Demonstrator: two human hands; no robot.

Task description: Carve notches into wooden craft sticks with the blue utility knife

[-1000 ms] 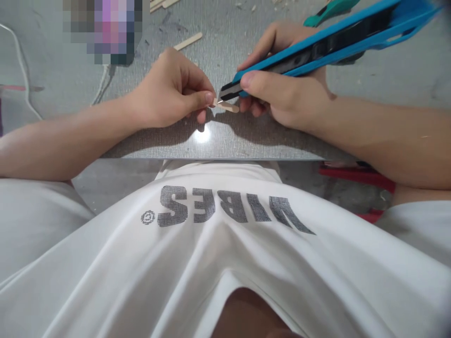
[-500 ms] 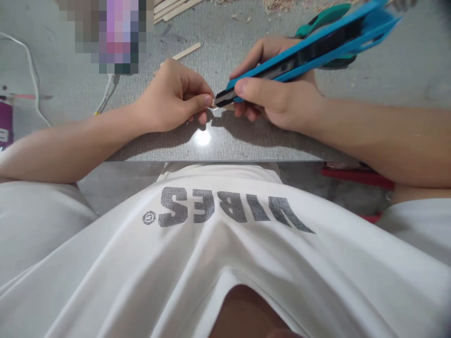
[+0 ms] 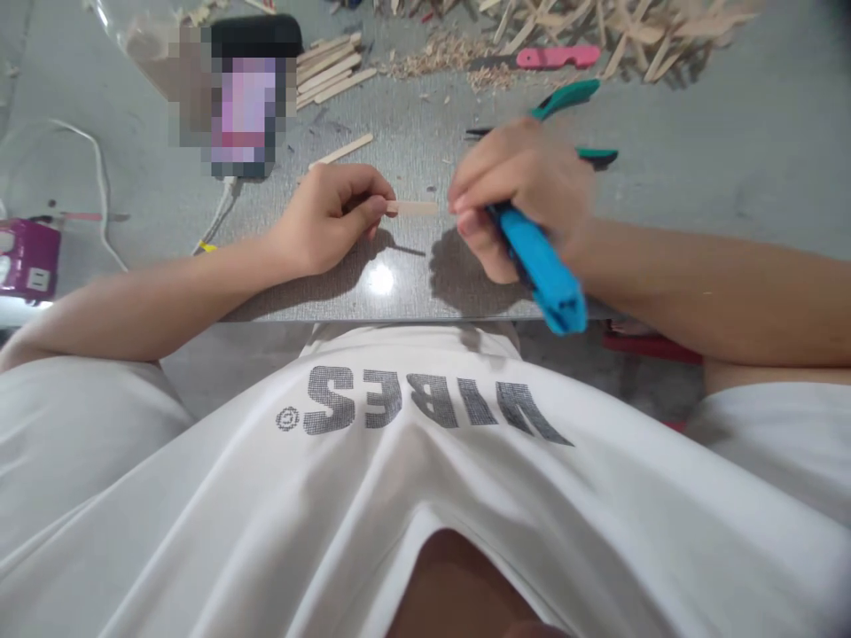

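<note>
Between the thumb and fingers of my left hand [image 3: 336,213] is the end of a flat wooden craft stick [image 3: 416,209], which points right above the tabletop. My right hand [image 3: 525,190], a little blurred, is closed around a blue utility knife [image 3: 542,270]. The knife's handle slants down toward the table's front edge, and its blade end is hidden by my hand. A small gap separates my right fingertips from the stick's free end. Green-handled pliers [image 3: 565,97] lie just behind my right hand and are partly covered by it.
Behind my left hand lie a single craft stick [image 3: 346,151] and a stack of sticks [image 3: 332,71]. A pixelated phone [image 3: 245,115] has a white cable [image 3: 216,213]. Farther back are wood shavings [image 3: 432,62], a pink-handled knife [image 3: 558,58] and a stick pile [image 3: 638,31]. A purple box [image 3: 30,257] stands left.
The utility knife has come away from the stick and swung round, its handle now pointing toward me. My left hand keeps the stick, whose length now shows. The view takes in more of the table's far side.
</note>
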